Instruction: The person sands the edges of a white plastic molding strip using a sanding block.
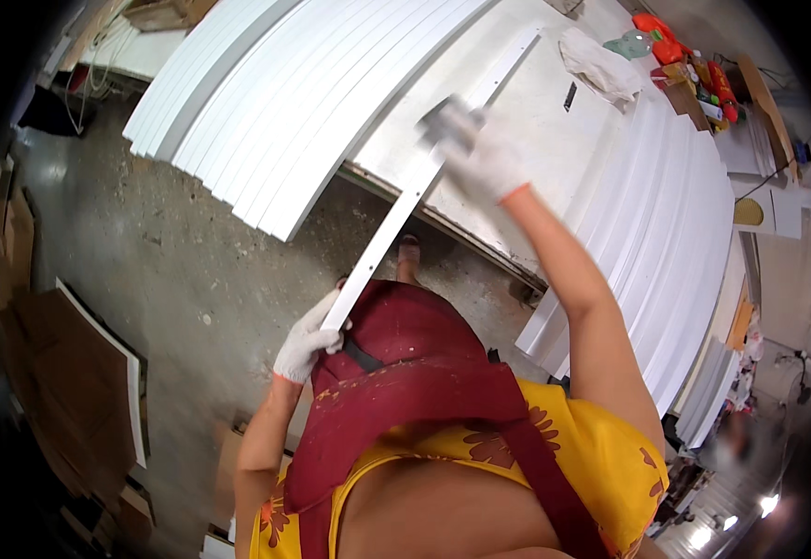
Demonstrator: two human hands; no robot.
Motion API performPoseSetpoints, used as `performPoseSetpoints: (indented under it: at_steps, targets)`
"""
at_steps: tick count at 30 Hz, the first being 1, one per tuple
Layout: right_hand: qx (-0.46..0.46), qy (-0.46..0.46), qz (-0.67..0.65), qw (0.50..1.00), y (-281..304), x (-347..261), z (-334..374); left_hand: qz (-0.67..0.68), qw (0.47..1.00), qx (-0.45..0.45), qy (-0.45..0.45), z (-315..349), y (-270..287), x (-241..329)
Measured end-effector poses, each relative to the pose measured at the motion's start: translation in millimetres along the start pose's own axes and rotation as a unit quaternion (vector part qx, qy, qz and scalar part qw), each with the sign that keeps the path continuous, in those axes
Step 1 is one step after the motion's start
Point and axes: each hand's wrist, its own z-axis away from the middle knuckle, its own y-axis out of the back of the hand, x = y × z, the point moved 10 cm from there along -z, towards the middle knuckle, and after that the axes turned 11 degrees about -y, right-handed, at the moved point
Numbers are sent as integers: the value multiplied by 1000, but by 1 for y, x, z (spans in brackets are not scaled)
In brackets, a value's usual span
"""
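A long white strip [389, 224] with small dark holes runs from my body out across a white worktable [536, 140]. Its near end sits in my gloved left hand [306, 343], whose fingers are closed around it beside my dark red apron. Over the part of the strip lying on the table, my gloved right hand [491, 166] grips a dark grey block [448, 124]. Both are smeared by motion, so the block's exact kind and whether it touches the strip cannot be made out.
Stacked white strips [303, 93] cover the table's left side and overhang its edge; more white strips [652, 224] lie at the right. A white cloth [599, 65], a small black piece [570, 96] and a green bottle [631, 44] are farther back. Brown boards [70, 373] stand at the left.
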Motion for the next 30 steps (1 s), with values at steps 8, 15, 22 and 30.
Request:
performPoseSetpoints:
  at_steps: [8,15,22,30]
  targets:
    - [-48,-199,50,978,34,68,-50,-16,999,29,28,52,34,-8]
    - [-107,87,-83,987,9,-58,23,1,995,92,50,102,80,-32]
    - [15,-274,175,945,26,263,-144,-15,991,110,78,101,74,-20]
    - [72,-241,67,966,10,266,-147,-70,978,198,0,104,93,-19]
